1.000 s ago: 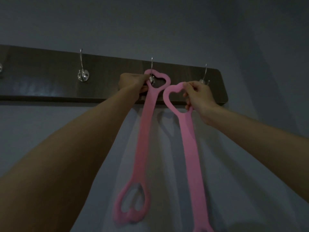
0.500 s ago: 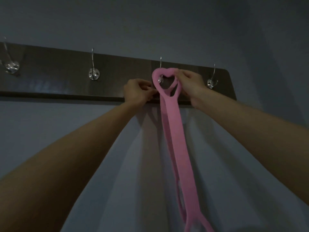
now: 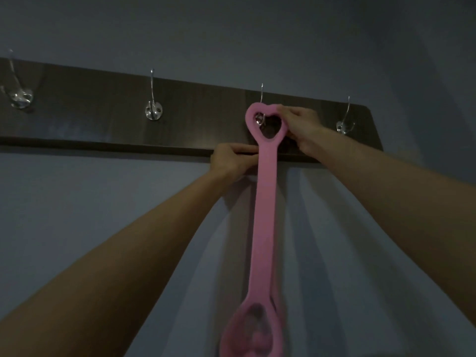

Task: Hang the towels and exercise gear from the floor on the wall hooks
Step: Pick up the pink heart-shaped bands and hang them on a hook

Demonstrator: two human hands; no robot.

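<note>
Center frame: we seat the pink band (image 3: pixel 266 202) on the hook (image 3: pixel 262 92), number 3 of 4 on the dark rack (image 3: pixel 103 112). Our right hand (image 3: pixel 301 127) pinches its heart-shaped loop (image 3: pixel 248 119); our left hand (image 3: pixel 231 161) grips the strap just below. It looks light, soft and stretchy, so the thick loop rim seems the surest hold.

Pink resistance band (image 3: pixel 266 202) was observed hanging straight down the wall. Its upper heart-shaped loop (image 3: pixel 249 117) was set over the third hook (image 3: pixel 262 97) of the dark wooden rack (image 3: pixel 103 119). The loop's right lobe was held by the right hand (image 3: pixel 301 127). The strap's left edge was pinched by the left hand (image 3: pixel 229 161) at the rack's lower edge. The lower loop (image 3: pixel 230 331) was blurred. A second layer of strap was seen behind it. The three other hooks (image 3: pixel 153 112) were bare.
</note>
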